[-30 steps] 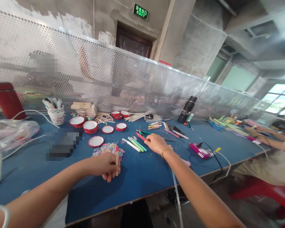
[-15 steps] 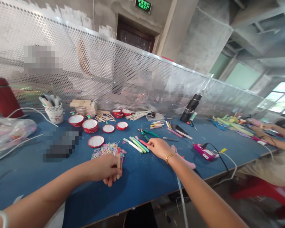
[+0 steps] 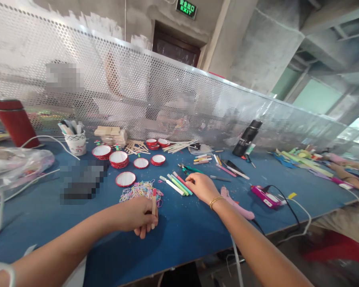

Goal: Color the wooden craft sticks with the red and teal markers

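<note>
Craft stick: a flat wooden stick point(image 3: 154, 205), red at its upper end, is held nearly upright just in front of the pile of coloured loops point(image 3: 134, 192).
Left hand: its fingers point(image 3: 142, 232) are curled, and the stick is gripped low by the left hand point(image 3: 140, 214).
Stick handling: it is judged very light, stiff and easily snapped if bent; it is best held by the bare wood, in case the red is wet.
Red marker: it point(image 3: 180, 179) is laid on the blue table point(image 3: 197, 235) beside other markers, its near end by the right hand point(image 3: 202, 186).
Right hand: its fingers are bent; whether the marker is gripped cannot be told.
Marker handling: it is judged light, rigid, smooth and apt to roll; mid-barrel is best grasped.
</note>
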